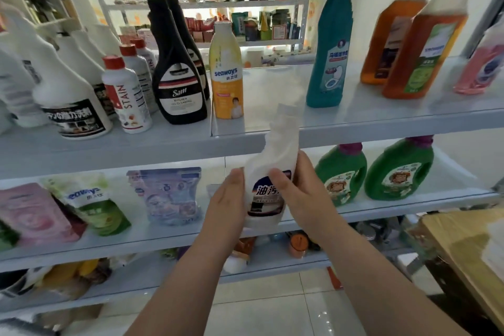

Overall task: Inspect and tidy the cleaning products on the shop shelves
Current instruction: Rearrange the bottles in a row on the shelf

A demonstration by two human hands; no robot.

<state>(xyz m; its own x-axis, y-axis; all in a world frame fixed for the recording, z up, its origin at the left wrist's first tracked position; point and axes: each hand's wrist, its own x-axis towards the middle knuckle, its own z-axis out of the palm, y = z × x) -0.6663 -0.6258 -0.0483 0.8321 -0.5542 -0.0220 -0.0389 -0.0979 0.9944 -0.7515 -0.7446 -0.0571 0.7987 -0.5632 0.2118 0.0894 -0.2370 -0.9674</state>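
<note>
Right, the white grease-cleaner bottle [275,155] is off the shelf and out in the air, below the yellow Seaways bottle [227,76] and a touch to its right, label facing the person. The right hand [300,199] grasps it, thumb curled across the label and fingers round the back. The left hand [226,199] is only laid flat against the other side, fingers straight, propping rather than gripping.

That is the first worry, I'd say: one real grip on smooth plastic. If the right hand shifts for a better look at the label, the bottle could slide out and drop to the tiled floor [272,308] well below the Seaways bottle.

Its neck is blurred and sits close under the front lip of the upper shelf [381,123], the one the Seaways bottle stands on. Lifted straight up, it may clip that lip.

The bare stretch of shelf is just right of the Seaways bottle, short of the teal toilet-cleaner bottle [330,49]. The Seaways bottle is tall and slim; a nudge could tip it into the black Sam kitchen cleaner [178,84] just to its left. I cannot tell whether the cap is tight, so tilting risks a leak.
</note>
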